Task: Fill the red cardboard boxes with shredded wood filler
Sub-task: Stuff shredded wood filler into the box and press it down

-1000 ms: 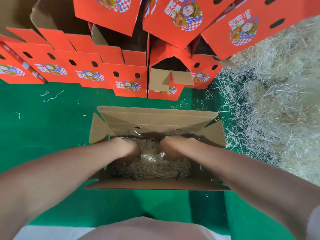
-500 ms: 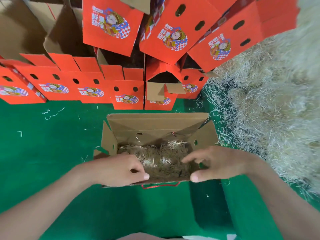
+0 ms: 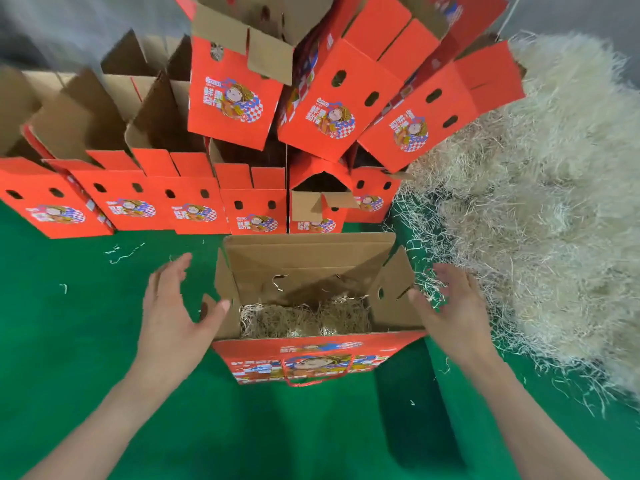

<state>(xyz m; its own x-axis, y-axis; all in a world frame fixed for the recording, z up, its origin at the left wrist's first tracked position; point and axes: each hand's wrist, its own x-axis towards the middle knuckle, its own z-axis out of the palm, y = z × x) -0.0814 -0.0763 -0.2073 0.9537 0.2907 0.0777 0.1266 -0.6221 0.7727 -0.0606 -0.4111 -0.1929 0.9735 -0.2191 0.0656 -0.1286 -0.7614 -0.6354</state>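
An open red cardboard box (image 3: 311, 358) stands on the green floor in front of me, flaps up, brown inside. A layer of shredded wood filler (image 3: 304, 318) covers its bottom. My left hand (image 3: 173, 317) hovers just left of the box with fingers spread, its thumb near the left flap. My right hand (image 3: 453, 306) is spread open just right of the box, beside the right flap. Neither hand holds anything.
A large heap of pale wood shreds (image 3: 540, 202) lies at the right. A row of open red boxes (image 3: 138, 202) stands behind, with more red boxes (image 3: 329, 109) piled on top. Loose strands are scattered on the green floor (image 3: 86, 323).
Both hands came out of the box, gripped its near edge, then let go and spread apart to its sides. The box's red front face now shows.
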